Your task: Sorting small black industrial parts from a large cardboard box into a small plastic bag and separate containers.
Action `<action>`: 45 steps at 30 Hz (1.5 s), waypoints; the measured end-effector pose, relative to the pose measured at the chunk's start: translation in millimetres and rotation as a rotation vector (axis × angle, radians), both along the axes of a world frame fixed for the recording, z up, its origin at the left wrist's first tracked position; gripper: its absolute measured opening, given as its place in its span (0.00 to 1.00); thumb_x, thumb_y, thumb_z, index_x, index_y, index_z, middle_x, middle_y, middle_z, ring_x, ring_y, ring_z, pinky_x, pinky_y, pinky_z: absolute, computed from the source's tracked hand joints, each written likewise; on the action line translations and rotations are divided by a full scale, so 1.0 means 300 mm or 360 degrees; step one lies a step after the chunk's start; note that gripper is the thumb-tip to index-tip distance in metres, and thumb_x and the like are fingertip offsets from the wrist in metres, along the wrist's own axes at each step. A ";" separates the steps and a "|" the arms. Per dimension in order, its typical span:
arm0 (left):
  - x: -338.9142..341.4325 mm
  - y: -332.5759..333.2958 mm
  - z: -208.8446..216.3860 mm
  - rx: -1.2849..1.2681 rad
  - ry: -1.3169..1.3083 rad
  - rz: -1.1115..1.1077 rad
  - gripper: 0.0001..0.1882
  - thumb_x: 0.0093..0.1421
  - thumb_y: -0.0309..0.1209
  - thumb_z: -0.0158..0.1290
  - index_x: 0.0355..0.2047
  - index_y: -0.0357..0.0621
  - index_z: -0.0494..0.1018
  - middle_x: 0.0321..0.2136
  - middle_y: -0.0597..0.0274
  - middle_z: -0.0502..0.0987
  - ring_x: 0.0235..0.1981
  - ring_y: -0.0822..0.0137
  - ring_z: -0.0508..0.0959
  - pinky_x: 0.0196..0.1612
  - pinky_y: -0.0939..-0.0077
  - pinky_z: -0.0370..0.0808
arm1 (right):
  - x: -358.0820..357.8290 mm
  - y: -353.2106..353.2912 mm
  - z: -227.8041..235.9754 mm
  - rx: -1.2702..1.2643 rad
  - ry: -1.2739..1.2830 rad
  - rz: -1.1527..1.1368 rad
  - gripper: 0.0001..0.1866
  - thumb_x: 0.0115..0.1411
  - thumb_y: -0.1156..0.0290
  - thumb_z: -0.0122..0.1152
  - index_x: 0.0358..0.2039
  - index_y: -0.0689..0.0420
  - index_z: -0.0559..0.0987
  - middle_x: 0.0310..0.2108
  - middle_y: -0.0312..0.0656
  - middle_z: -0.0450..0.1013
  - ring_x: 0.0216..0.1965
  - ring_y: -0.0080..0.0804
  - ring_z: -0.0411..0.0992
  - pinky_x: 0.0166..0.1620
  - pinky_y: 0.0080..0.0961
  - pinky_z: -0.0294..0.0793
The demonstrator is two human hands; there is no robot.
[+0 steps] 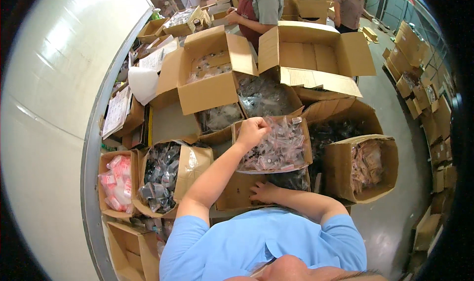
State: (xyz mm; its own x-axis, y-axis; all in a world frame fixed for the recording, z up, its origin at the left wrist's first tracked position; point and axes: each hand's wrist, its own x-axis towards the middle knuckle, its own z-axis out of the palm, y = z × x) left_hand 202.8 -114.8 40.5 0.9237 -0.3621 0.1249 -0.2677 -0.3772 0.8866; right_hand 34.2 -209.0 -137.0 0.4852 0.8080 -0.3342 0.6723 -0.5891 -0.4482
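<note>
A: What is shown done, from the left?
B: Pink-and-white plastic packets [117,180] and dark plastic packets [162,175] are already boxed; the left grip [267,126] is pinched over small clear plastic bags [279,150], and whether one is grasped cannot be told
A: And what is left?
B: The bags are heaped in an open brown cardboard box [308,155], so much seems unhandled; below, the right grip [264,192] is spread, nothing seen grasped, against a low brown carton [233,194]
</note>
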 end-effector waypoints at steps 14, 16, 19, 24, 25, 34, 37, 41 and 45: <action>-0.422 0.191 0.098 -0.0367 -0.0159 0.0460 0.05 0.54 0.25 0.56 0.29 0.34 0.76 0.22 0.62 0.75 0.24 0.76 0.72 0.27 0.82 0.68 | 0.061 -0.012 0.059 -0.0214 0.0212 0.0388 0.13 0.54 0.68 0.49 0.37 0.55 0.78 0.39 0.49 0.73 0.40 0.46 0.73 0.43 0.39 0.72; -0.489 0.229 0.070 -0.0355 -0.0234 0.0583 0.10 0.54 0.29 0.58 0.23 0.34 0.73 0.18 0.63 0.73 0.20 0.79 0.69 0.23 0.83 0.65 | 0.056 -0.004 0.063 -0.0152 0.0184 0.0399 0.12 0.53 0.69 0.51 0.37 0.55 0.78 0.38 0.49 0.73 0.40 0.45 0.73 0.43 0.38 0.72; -0.579 0.304 -0.021 -0.0564 0.0117 0.0741 0.13 0.54 0.31 0.58 0.19 0.35 0.71 0.16 0.66 0.70 0.18 0.82 0.65 0.22 0.85 0.62 | 0.058 0.006 0.089 -0.0034 0.0223 0.0261 0.11 0.51 0.72 0.52 0.36 0.55 0.77 0.35 0.49 0.73 0.40 0.45 0.73 0.43 0.38 0.72; -0.675 0.339 -0.072 -0.0802 0.0297 0.0903 0.09 0.56 0.30 0.57 0.26 0.36 0.73 0.19 0.70 0.72 0.20 0.81 0.66 0.25 0.87 0.63 | 0.074 0.003 0.050 0.0193 0.0123 0.0237 0.10 0.47 0.76 0.54 0.32 0.58 0.76 0.33 0.49 0.72 0.38 0.45 0.72 0.41 0.36 0.72; -0.683 0.341 -0.081 -0.0805 0.0296 0.0922 0.09 0.56 0.30 0.57 0.26 0.36 0.73 0.19 0.70 0.72 0.20 0.81 0.66 0.25 0.87 0.63 | 0.089 -0.002 0.102 0.0343 0.0377 0.0075 0.09 0.46 0.77 0.54 0.31 0.59 0.75 0.34 0.48 0.72 0.36 0.42 0.71 0.39 0.33 0.72; -0.753 0.354 -0.126 -0.0810 0.0386 0.0978 0.07 0.56 0.28 0.56 0.31 0.35 0.75 0.20 0.70 0.73 0.23 0.80 0.69 0.30 0.87 0.67 | 0.140 -0.059 0.132 0.1185 0.3012 -0.0997 0.16 0.54 0.73 0.46 0.42 0.64 0.72 0.42 0.48 0.70 0.39 0.34 0.69 0.46 0.27 0.70; -0.753 0.375 -0.159 -0.0990 0.0427 0.0912 0.07 0.55 0.29 0.58 0.29 0.37 0.74 0.20 0.70 0.73 0.24 0.80 0.69 0.29 0.87 0.67 | 0.139 -0.066 0.174 0.1325 0.3190 -0.0834 0.21 0.54 0.72 0.45 0.49 0.65 0.69 0.48 0.52 0.67 0.46 0.39 0.69 0.51 0.32 0.69; -0.738 0.352 -0.120 -0.1170 0.0469 0.0920 0.07 0.55 0.29 0.57 0.27 0.38 0.74 0.20 0.71 0.72 0.24 0.80 0.69 0.31 0.87 0.67 | 0.131 -0.074 0.224 0.1380 0.3259 -0.0839 0.23 0.58 0.70 0.45 0.54 0.65 0.64 0.53 0.53 0.64 0.54 0.44 0.64 0.54 0.35 0.67; -0.714 0.313 -0.091 -0.1175 0.0468 0.1033 0.06 0.56 0.27 0.56 0.27 0.38 0.74 0.21 0.70 0.72 0.25 0.78 0.70 0.33 0.87 0.67 | 0.118 -0.080 0.242 0.1431 0.3334 -0.0889 0.26 0.58 0.72 0.44 0.57 0.65 0.59 0.58 0.55 0.56 0.57 0.47 0.60 0.56 0.38 0.66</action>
